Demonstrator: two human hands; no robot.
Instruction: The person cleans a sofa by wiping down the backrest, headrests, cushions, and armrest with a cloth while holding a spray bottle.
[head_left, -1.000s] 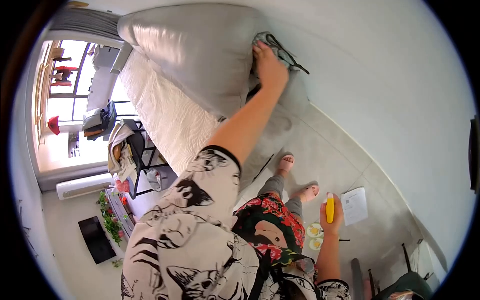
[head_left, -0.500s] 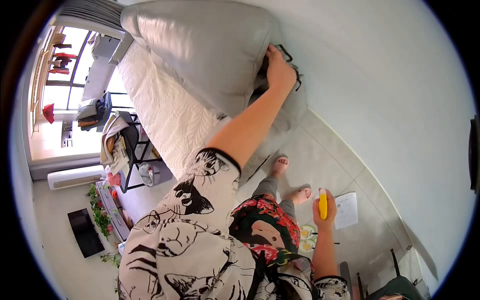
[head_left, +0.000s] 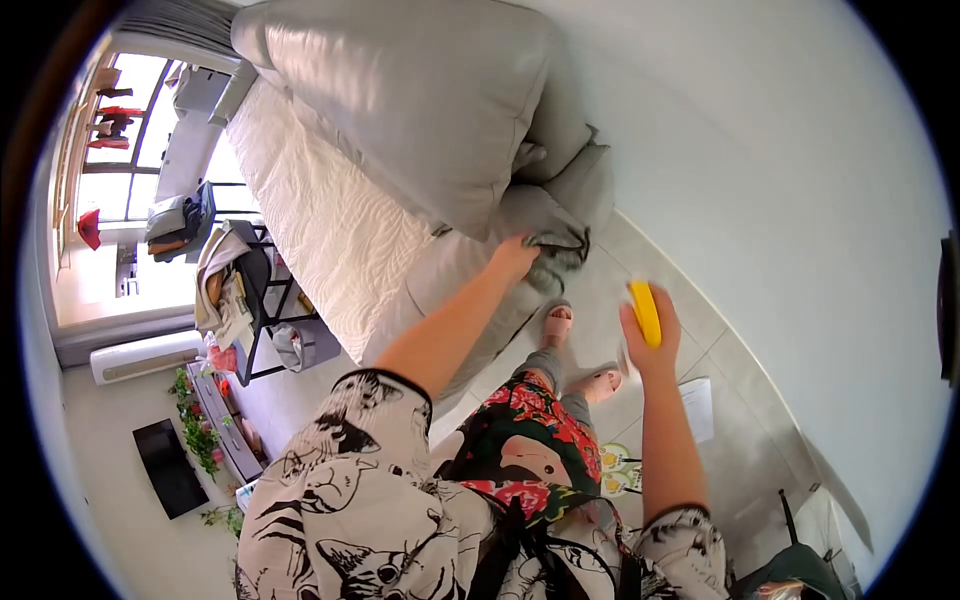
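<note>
My left hand [head_left: 515, 258] is closed on a crumpled dark grey cloth [head_left: 562, 248] with black edges, over the low seat-end of the grey sofa [head_left: 460, 265]. Above it leans a big grey cushion [head_left: 400, 110]; a smaller grey cushion [head_left: 560, 110] is tucked between it and the wall. Out to the right, over the floor, my right hand [head_left: 655, 335] grips a long yellow object [head_left: 645, 313] with a pale part beside it. I cannot make out what kind of thing it is.
A cream quilted cover [head_left: 330, 210] lies along the sofa seat. The white wall [head_left: 760, 180] rises at right. A paper sheet [head_left: 697, 408] is on the tiled floor [head_left: 740, 440]. Left stands a black-framed chair [head_left: 255, 290] piled with clothes.
My left hand has drawn the dark cloth from behind the big cushion down toward me. My right hand has lifted forward with the yellow object, away from above the paper.
</note>
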